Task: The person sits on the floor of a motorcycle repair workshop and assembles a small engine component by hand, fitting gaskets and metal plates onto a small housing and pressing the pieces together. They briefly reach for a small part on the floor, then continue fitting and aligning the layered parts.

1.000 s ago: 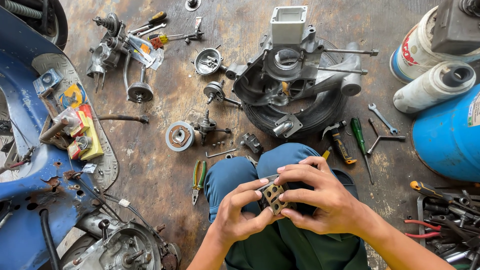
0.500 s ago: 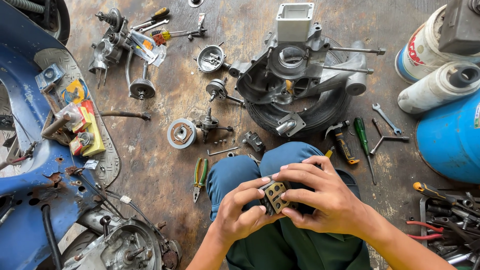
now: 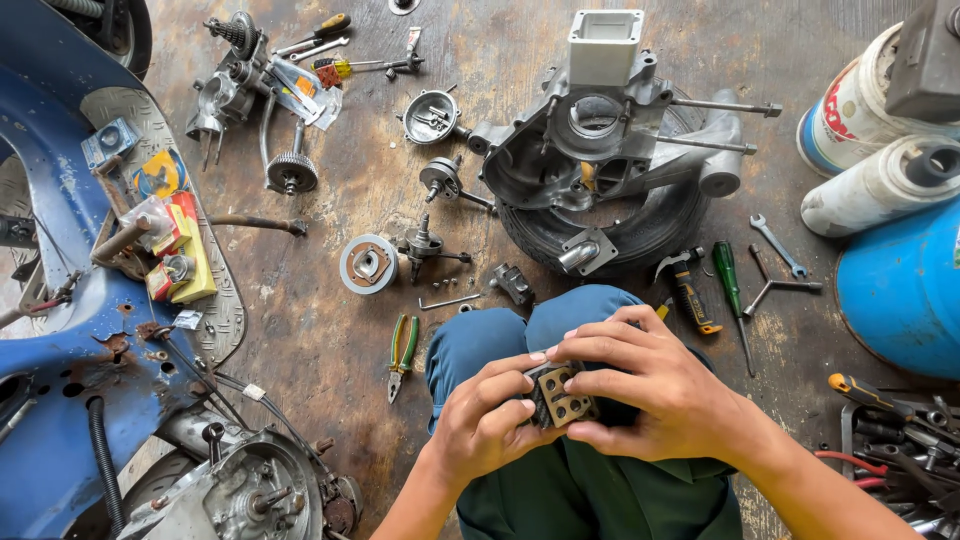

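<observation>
item: small metal block w/ square holes [image 3: 558, 395], clamped betw. our left hand [image 3: 485, 420] & right hand [image 3: 655, 385]; since 1 s ago we shifted it slightly, grip unchanged. pliers [image 3: 402, 352] nearby, untouched.

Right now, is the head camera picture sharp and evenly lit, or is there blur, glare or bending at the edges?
Head view: daylight is soft and even, shadows faint; the hands, left and right, and the small perforated part they hold look sharp; mild sheen on the blue drum; wide-angle bending shows toward the corners.
</observation>
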